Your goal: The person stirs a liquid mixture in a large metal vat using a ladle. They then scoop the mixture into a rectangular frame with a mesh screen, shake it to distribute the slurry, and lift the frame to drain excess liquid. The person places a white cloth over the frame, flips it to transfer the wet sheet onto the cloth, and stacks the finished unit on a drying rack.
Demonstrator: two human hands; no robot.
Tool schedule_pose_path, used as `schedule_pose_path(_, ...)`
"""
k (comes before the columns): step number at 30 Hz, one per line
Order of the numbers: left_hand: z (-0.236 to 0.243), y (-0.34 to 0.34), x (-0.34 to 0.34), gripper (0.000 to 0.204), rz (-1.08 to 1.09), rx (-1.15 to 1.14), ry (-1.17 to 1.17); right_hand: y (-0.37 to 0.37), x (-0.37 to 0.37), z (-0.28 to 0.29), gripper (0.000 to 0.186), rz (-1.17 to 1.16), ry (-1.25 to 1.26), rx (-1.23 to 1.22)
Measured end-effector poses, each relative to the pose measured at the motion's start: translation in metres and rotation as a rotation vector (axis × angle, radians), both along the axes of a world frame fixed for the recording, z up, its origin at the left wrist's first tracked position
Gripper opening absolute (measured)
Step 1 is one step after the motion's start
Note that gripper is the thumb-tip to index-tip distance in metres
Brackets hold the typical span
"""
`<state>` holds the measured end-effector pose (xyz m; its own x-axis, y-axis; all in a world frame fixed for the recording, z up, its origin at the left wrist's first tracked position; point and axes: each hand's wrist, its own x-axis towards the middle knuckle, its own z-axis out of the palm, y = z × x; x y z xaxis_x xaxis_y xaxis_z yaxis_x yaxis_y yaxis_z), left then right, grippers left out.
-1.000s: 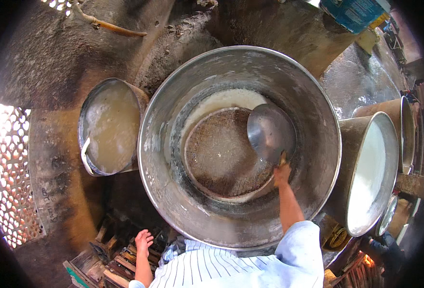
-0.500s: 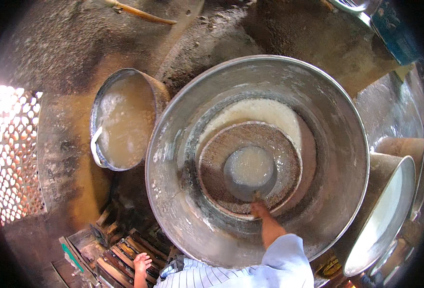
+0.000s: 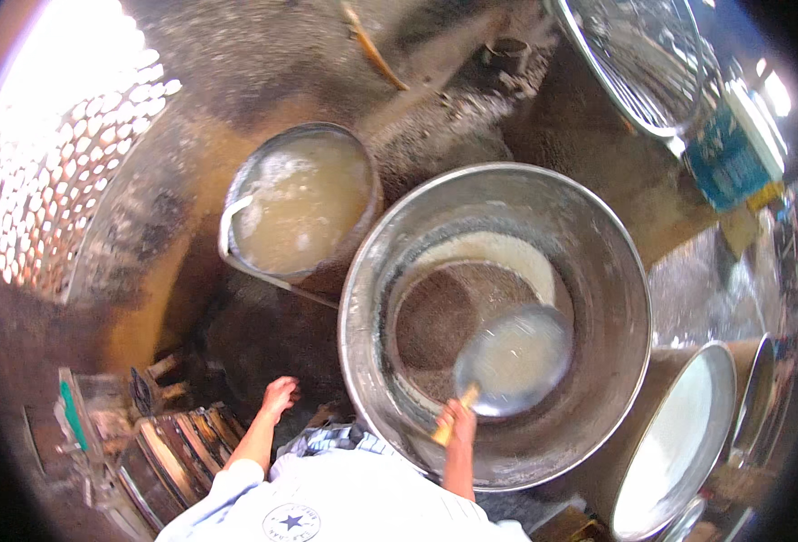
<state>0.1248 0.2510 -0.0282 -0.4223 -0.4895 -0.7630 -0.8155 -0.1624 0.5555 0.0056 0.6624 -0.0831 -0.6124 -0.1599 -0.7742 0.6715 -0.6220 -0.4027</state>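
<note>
My right hand [image 3: 456,423] grips the yellowish wooden handle of a big round ladle [image 3: 512,357]. Cloudy pale liquid lies in its bowl, which is raised over the inside of a wide metal vat [image 3: 620,271]. Below the ladle, a round brown mesh strainer [image 3: 435,316] rests in the vat, partly hidden by the bowl. Whitish liquid [image 3: 507,251] shows around the strainer's far side. Left of the vat, my left hand [image 3: 280,397] hangs in the air with nothing in it, fingers loosely apart and slightly blurred.
A bucket [image 3: 304,203] of cloudy liquid with a pale handle stands left of the vat. Stacked wood [image 3: 178,452] is at lower left. A tilted basin [image 3: 679,443], a blue container [image 3: 733,154] and a large metal ring-shaped frame [image 3: 638,54] are on the right.
My right hand has lifted the ladle from the strainer and brought it nearer, handle now showing. My left hand has moved up and right. The whole view has shifted and turned.
</note>
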Motion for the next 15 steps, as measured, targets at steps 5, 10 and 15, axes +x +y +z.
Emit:
schedule_pose_path(5, -0.02, -0.014, -0.024, 0.023, -0.04, 0.025, 0.142, 0.09, 0.091, 0.106, 0.024, -0.054, 0.08, 0.049)
schedule_pose_path(10, -0.019, -0.027, 0.0, 0.024, 0.022, 0.017, 0.191, 0.083, 0.102, 0.165, 0.02, -0.142, -0.013, 0.092)
schedule_pose_path(15, -0.024, -0.043, 0.07, 0.023, 0.254, 0.039, 0.23, 0.042, 0.035, 0.156, 0.019, 0.133, 0.202, 0.504)
